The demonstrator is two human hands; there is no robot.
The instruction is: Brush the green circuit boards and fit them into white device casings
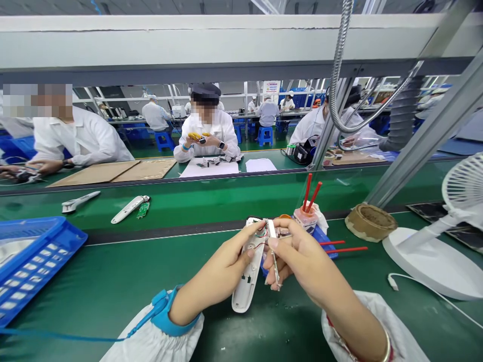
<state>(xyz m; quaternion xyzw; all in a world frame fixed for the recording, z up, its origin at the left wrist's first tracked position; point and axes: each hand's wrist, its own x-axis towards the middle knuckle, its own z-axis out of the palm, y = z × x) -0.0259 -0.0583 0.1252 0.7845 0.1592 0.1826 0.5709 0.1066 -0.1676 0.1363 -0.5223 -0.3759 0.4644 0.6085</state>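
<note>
My left hand (236, 254), with a blue wrist strap (166, 309) on its wrist, is closed on a long white plastic housing (245, 294). The housing tilts over the bench with its hollow inside facing me, and thin red wires show near its upper end. Close beside it, my right hand (294, 249) pinches a narrow circuit board (276, 266) seen nearly edge-on, with a white piece (271, 229) at its top. The wires run between the housing and the board. My right fingertips partly hide the board.
A blue basket (41, 271) stands at left. Behind my hands are a pot with red sticks (306, 216) and a brown round dish (370, 221); a white fan (426, 251) and cable (394, 281) lie right. Housings (130, 208) rest on the green belt (204, 198). Co-workers sit opposite.
</note>
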